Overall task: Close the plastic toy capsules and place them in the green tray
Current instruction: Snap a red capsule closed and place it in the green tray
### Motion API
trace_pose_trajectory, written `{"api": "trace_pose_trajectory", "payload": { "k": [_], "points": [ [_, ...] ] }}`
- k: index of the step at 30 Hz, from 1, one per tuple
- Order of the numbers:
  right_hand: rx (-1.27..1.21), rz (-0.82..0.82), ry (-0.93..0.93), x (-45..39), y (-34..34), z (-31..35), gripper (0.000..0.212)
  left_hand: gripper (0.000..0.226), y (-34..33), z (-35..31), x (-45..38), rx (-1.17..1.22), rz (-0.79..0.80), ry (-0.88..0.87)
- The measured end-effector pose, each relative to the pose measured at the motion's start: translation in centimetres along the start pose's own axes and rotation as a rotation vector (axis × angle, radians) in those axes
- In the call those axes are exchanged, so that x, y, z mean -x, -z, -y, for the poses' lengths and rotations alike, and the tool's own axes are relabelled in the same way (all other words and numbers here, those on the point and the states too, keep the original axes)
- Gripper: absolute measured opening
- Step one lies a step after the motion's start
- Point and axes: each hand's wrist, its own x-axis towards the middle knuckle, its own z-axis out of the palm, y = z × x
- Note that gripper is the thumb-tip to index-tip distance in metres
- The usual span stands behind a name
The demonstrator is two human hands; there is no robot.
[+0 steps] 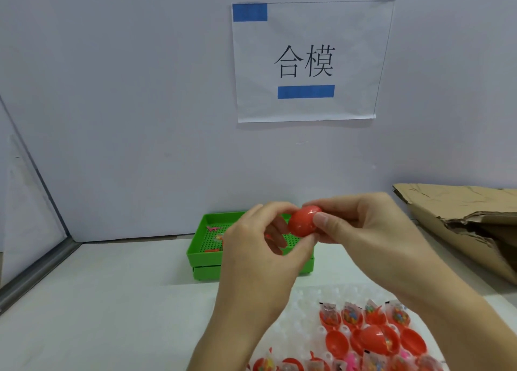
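Head view: my right hand (pixel 361 225) and left hand (pixel 260 239) both pinch the red capsule (pixel 303 221), held in the air above the green tray (pixel 201 247). I'd squeeze the halves squarely until the seam seats, then lower it into the tray. Open capsules (pixel 372 334) sit near me, below the right forearm.

You work at a white, flat table top (pixel 112 300). On it, far from you by the wall, stands a green perforated plastic tray (pixel 201 247). Near you lies a clear bubbled plastic sheet (pixel 302 312) — open red capsule halves (pixel 338 341) sit on it. A torn brown cardboard box (pixel 470 225) lies at the right.
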Motion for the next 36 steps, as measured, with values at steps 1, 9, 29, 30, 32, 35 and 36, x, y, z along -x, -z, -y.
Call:
{"api": "trace_pose_trajectory", "payload": {
  "k": [1,9,29,30,32,35,36],
  "points": [
    [-0.048,0.010,-0.003,0.0,0.1,0.1,0.033,0.023,0.0,0.0,0.0,0.056,0.005,0.029],
    [-0.132,-0.023,-0.033,-0.1,-0.3,-0.2,0.017,0.020,-0.1,-0.3,0.0,0.109,-0.034,0.069],
    [-0.102,0.059,0.205,0.2,0.1,0.2,0.053,0.059,0.5,0.2,-0.2,0.212,0.012,0.031],
    [-0.086,0.042,0.199,0.2,0.1,0.1,0.051,0.061,0.4,0.2,-0.1,0.205,-0.001,0.024],
    [-0.054,0.019,0.191,0.1,0.1,0.0,0.052,0.065,0.2,0.0,0.0,0.166,-0.020,-0.012],
    [-0.049,0.016,0.187,0.2,0.1,0.0,0.056,0.063,0.0,-0.2,0.2,0.100,-0.027,-0.088],
    [-0.052,0.015,0.184,0.2,0.1,0.0,0.056,0.061,-0.1,-0.1,0.3,0.089,-0.026,-0.113]
  ]
}}
